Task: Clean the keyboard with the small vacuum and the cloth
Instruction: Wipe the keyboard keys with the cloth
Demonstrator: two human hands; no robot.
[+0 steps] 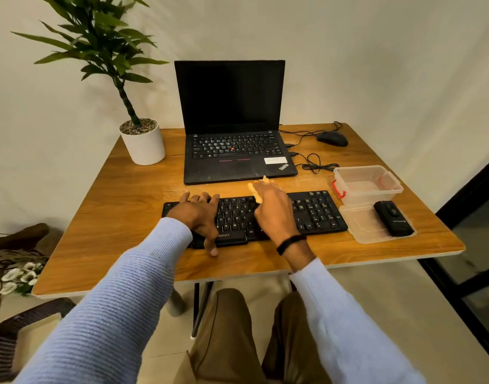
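Black keyboard (315,214) lies on the counter (127,206), long axis left–right, beneath both hands. Left hand (200,217) rests spread on its left end; right hand (273,209) pinches a yellowish cloth (255,192) at mid-keyboard. Small vacuum (393,221) sits just right — nearer the right hand.
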